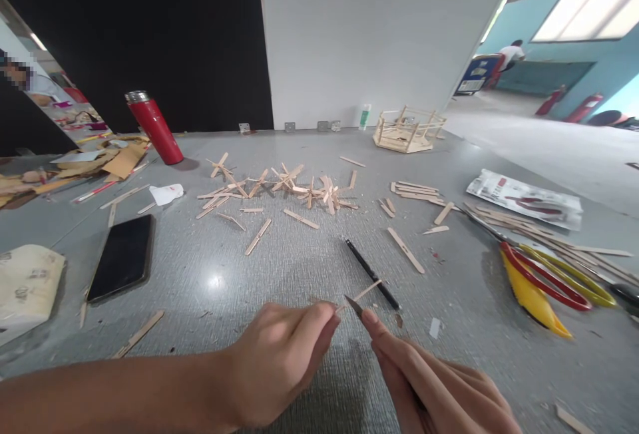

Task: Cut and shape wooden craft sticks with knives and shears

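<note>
Stick (365,290) between left fingers (322,317), blade (353,305) against it

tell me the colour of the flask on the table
Red flask with a silver cap; head view.

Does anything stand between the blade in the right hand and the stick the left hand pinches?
Nothing visible does. The right hand has the blade right at the wooden stick pinched by the left hand. The black pen lies on the table beyond them, not between.
</note>
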Demonstrator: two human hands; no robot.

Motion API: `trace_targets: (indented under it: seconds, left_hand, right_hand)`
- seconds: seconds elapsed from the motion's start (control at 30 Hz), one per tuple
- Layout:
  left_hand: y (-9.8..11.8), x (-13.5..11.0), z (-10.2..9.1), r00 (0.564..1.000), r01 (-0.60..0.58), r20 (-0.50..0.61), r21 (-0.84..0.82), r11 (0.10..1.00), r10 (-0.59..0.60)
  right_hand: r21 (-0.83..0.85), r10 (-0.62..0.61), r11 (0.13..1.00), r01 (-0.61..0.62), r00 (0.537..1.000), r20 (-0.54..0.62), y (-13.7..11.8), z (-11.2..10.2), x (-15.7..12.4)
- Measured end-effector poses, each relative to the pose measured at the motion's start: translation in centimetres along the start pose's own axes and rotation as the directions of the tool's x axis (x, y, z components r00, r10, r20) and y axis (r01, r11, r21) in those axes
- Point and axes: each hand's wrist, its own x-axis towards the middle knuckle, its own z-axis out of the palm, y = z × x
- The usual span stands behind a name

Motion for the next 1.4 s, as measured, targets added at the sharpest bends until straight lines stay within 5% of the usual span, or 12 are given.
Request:
trace_targets:
  seconds: [0.3,0.43,0.7,0.87,0.97,1.07,1.17,1.4]
  left_hand:
    - [-1.5,0.8,1.6,0.982,0.183,0.046,0.043,0.982,-0.185]
    - [-2.1,1.1,1.5,0.968,0.242,0.069,-0.001,0.970,-0.242]
    - [-2.0,1.1,1.5,0.948,0.312,0.084,-0.069,0.948,-0.306]
    - [-2.1,1.0,1.7,0.929,0.369,0.090,-0.107,0.923,-0.360]
    - [-2.2,1.1,1.7,0.925,0.378,0.084,-0.142,0.915,-0.370]
    - [-2.1,1.3,1.5,0.924,0.383,0.072,-0.207,0.900,-0.377]
    - [-2.0,1.3,1.2,0.920,0.389,0.068,-0.290,0.875,-0.386]
    - [-1.8,1.2,0.9,0.925,0.371,0.083,-0.406,0.836,-0.370]
  right_hand:
    - [0.027,0.180,0.981,-0.192,0.954,0.241,0.1,1.3,0.9]
    - [-0.010,0.122,0.992,-0.124,0.950,0.289,0.4,1.2,0.3]
    - [-0.439,-0.057,0.881,0.175,0.962,0.268,-0.6,0.5,0.5]
    - [-0.480,-0.096,0.854,0.198,0.969,0.228,-1.4,0.5,1.2]
    - [-0.359,-0.078,0.920,0.158,0.971,0.228,-1.2,0.7,1.3]
    - [-0.116,0.065,0.992,-0.048,0.987,0.144,-0.6,0.8,1.7]
    - [0.080,0.223,0.972,-0.222,0.975,-0.005,-0.2,0.7,2.4]
    - [0.206,0.187,0.962,-0.180,0.982,-0.016,-0.8,0.6,1.9]
